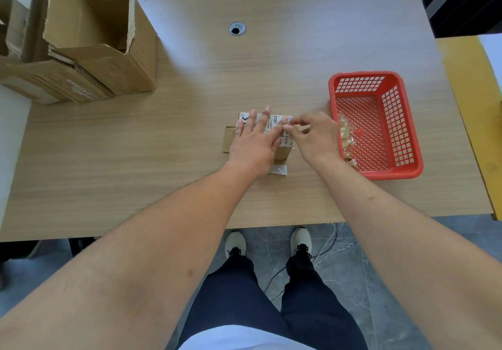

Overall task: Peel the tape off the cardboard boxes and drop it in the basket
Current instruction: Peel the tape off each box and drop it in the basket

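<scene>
Pale wood-grain tabletop (190,137) carries a small flat brown cardboard box with a white printed label (282,148) near the middle of its front edge. On the box, the left hand (254,143) presses down with fingers spread, while the right hand (312,135) pinches clear tape (288,125) at the box's far right corner. Just beside, toward the right edge, a red plastic lattice basket (407,132) holds crumpled tape scraps (346,137). Opened brown cardboard boxes (89,42) stand at the far left corner.
</scene>
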`<state>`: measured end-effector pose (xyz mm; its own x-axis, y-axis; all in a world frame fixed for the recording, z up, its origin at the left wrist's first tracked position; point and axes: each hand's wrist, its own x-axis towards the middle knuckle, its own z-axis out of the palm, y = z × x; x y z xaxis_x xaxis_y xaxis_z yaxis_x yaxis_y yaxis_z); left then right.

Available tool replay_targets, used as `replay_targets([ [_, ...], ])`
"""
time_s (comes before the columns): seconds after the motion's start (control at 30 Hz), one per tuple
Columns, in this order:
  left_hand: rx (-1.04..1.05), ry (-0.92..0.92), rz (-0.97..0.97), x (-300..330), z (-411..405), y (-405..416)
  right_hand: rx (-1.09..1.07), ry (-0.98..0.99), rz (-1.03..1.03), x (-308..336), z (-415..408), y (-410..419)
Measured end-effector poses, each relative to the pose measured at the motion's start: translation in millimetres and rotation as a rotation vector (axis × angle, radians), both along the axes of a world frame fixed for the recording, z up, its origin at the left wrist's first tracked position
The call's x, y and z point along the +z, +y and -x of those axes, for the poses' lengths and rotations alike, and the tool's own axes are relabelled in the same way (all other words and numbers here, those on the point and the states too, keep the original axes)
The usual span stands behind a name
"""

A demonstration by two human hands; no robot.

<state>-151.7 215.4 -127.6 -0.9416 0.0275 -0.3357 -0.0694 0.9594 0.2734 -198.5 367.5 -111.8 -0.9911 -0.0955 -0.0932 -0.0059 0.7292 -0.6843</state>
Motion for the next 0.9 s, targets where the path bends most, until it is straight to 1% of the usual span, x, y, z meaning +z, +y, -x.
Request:
replay_targets([
  [0.07, 0.009, 0.005, -0.015, 0.7, 0.2, 0.3, 0.006, 0.013, -0.04, -0.2, 0.1, -1.8],
  [0.13, 0.011, -0.001, -0.02, 1.3, 0.9, -0.2, 0.04, 0.006, -0.131, 1.6, 3.1, -5.6],
  [0.23, 0.001, -0.013, -0.02, 1.7, 2.1, -1.6, 0.135, 0.0, -0.269, 6.7, 6.9, -6.8],
  [0.3, -0.008, -0.016, -0.013, 2.0, 2.6, -2.3, 0.228, 0.01, -0.289, 10.6, 5.6, -1.6],
  [0.37, -0.009, -0.012, -0.012, 1.6, 2.4, -2.0, 0.31, -0.032, -0.263, 13.3, 2.8, 7.4],
  [0.43, -0.007, 0.0, -0.009, 1.1, 0.9, -1.2, 0.337, -0.043, -0.213, 14.4, 1.2, 15.4],
  [0.53, -0.004, 0.001, -0.011, 0.7, 1.3, -1.4, 0.286, 0.058, -0.119, 14.7, 1.7, 13.9],
  [0.63, -0.003, -0.008, -0.018, 0.1, 1.8, -2.1, 0.239, 0.163, -0.111, 8.5, 0.8, 5.0],
  [0.77, -0.006, 0.007, -0.022, -2.6, 1.9, -2.8, 0.158, 0.153, 0.063, 2.3, -1.6, 4.0],
  [0.9, -0.008, 0.006, -0.011, -3.5, 2.3, -2.3, 0.125, 0.17, 0.091, -0.3, -0.1, 5.2],
])
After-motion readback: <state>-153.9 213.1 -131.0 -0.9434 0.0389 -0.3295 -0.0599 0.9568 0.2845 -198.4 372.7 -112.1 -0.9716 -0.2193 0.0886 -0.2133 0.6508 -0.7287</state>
